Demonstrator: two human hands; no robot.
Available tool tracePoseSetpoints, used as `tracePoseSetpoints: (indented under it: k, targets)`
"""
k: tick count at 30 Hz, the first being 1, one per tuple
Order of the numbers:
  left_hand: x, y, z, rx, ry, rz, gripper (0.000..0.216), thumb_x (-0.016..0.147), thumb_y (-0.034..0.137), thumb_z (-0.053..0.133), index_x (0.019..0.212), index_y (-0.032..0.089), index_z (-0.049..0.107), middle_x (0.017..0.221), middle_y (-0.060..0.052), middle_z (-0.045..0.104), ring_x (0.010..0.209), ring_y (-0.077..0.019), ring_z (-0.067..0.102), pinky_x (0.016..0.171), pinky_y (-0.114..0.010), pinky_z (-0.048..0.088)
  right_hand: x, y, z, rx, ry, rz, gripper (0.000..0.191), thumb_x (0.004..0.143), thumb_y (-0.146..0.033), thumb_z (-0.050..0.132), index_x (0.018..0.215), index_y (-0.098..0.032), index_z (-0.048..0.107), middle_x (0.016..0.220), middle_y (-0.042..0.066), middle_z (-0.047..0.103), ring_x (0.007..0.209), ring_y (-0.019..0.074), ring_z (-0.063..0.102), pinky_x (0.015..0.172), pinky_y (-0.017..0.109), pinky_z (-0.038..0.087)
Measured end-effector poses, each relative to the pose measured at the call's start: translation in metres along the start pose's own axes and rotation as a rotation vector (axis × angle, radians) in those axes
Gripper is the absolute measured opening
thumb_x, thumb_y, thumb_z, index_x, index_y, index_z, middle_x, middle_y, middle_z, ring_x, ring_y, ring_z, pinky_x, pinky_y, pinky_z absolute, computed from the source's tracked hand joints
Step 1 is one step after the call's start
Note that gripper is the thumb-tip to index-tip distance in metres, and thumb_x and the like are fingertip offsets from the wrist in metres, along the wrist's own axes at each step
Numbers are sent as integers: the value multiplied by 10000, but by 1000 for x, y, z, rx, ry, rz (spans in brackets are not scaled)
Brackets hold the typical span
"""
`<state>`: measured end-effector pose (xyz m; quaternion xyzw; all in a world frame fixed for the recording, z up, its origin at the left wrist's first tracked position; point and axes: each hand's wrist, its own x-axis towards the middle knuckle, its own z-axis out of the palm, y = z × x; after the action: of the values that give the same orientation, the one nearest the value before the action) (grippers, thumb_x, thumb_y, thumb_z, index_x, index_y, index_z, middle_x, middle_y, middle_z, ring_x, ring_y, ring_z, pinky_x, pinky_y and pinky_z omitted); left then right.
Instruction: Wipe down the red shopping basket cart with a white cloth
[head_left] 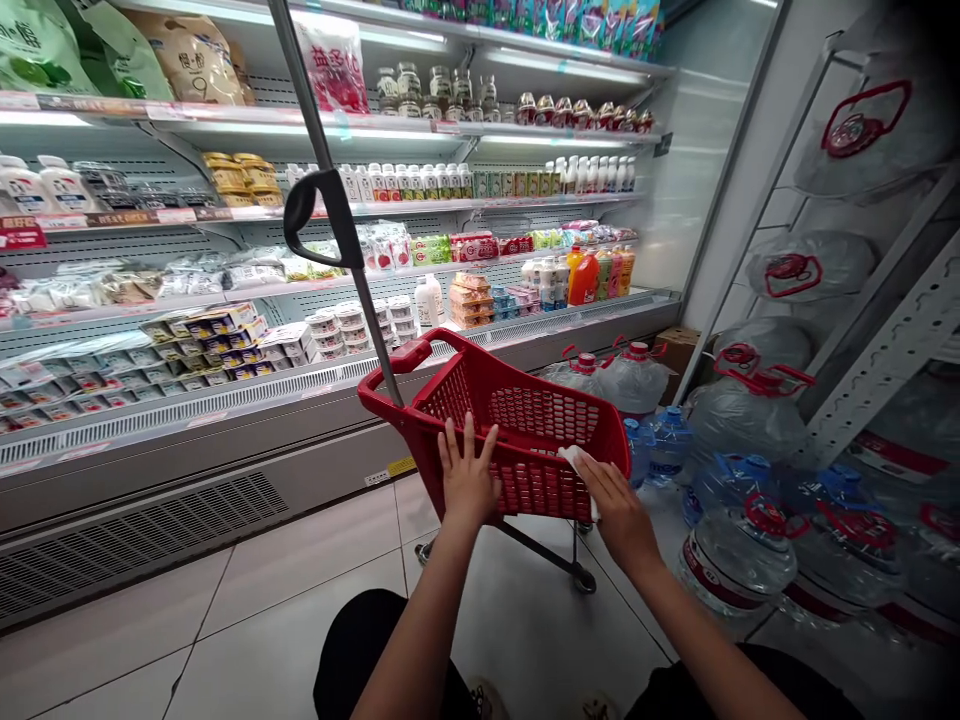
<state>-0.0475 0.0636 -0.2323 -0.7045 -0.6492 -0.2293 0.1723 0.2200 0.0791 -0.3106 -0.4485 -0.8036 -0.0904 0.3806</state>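
Observation:
A red plastic shopping basket on wheels [517,410] stands on the tiled floor in front of me, its long grey pull handle [330,210] rising up to the left. My left hand [466,478] lies flat against the basket's near wall, fingers spread upward. My right hand [616,508] presses a small white cloth [576,458] against the basket's near rim and wall, fingers laid over it.
An open chiller [300,260] with shelves of dairy, packets and bottles runs along the left and back. Several large water jugs [739,550] with red and blue caps stand on the floor at right, beside a metal rack [885,360]. My knees show at the bottom.

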Motion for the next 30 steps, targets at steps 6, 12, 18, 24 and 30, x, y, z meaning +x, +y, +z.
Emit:
tracePoseSetpoints:
  k: [6, 12, 18, 24, 30]
  targets:
    - [-10, 31, 22, -77, -13, 70, 1028, 720, 264, 785, 1636, 350, 327, 1771, -50, 42, 1567, -529, -80, 1232, -757, 138, 38, -58, 38, 13, 7, -56, 834, 888, 7, 369, 1667, -271, 262, 1584, 44, 520, 1417, 277, 517, 1244, 538, 351]
    - [-6, 7, 17, -50, -60, 106, 1054, 743, 297, 784, 1651, 396, 257, 1769, 18, -36, 1571, -504, -115, 1267, -696, 96, 43, -51, 27, 28, -41, -66, 840, 805, 61, 381, 1593, -227, 430, 1505, 49, 604, 1349, 259, 568, 1184, 489, 434]
    - [14, -15, 20, -49, -120, -1, 796, 900, 404, 661, 1625, 410, 334, 1765, 66, 52, 1598, -446, -50, 1292, -642, 73, -2, -14, -2, -13, -25, -13, 989, 723, 110, 316, 1640, -260, 329, 1520, 35, 584, 1406, 217, 533, 1186, 462, 454]
    - [7, 10, 31, -110, -169, -115, 734, 989, 477, 552, 1652, 284, 303, 1767, -62, 43, 1596, -428, -47, 1292, -621, 79, -12, -43, -5, -36, 1, -63, 1052, 694, 120, 316, 1673, -255, 228, 1540, 33, 569, 1423, 223, 525, 1203, 471, 448]
    - [-7, 13, 37, -137, -98, -179, 879, 959, 685, 529, 1653, 203, 289, 1752, -147, -89, 1588, -431, -98, 1273, -640, 109, -24, -79, -14, 33, -51, -171, 1042, 710, 114, 302, 1680, -245, 177, 1558, 32, 549, 1424, 198, 526, 1192, 447, 473]
